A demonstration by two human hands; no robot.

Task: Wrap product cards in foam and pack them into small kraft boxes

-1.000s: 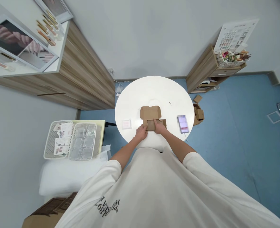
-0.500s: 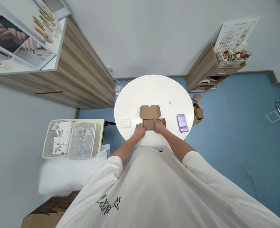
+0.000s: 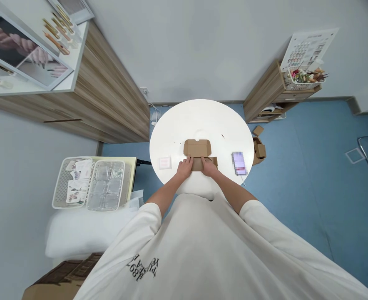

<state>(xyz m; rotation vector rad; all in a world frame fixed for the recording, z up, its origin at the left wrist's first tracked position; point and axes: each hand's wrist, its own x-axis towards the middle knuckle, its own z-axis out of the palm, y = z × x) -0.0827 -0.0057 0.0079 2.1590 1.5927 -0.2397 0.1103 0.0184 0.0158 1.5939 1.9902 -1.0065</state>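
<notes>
A small brown cardboard box (image 3: 197, 163) lies on the round white table in front of me, its lid panel (image 3: 197, 148) folded open away from me. My left hand (image 3: 185, 167) grips the box's left side, its fingers reaching over the left wall to the crease below the lid. On the right, my right hand (image 3: 209, 167) holds the other end, with fingers on the inner edge. A side flap (image 3: 215, 161) sticks out beyond the right hand. Both palms hide the box's near corners.
A flat white packet (image 3: 165, 163) lies on the round table (image 3: 199, 114) at left, a phone (image 3: 239, 163) with a cable at right. Cardboard boxes (image 3: 259, 150) sit on the floor by the right cabinet (image 3: 263, 91). White baskets (image 3: 60, 183) stand on a side table at left.
My left hand has shifted up and slightly right, its fingers now farther over the box's left side. The right hand stays nearly in place on the box.
</notes>
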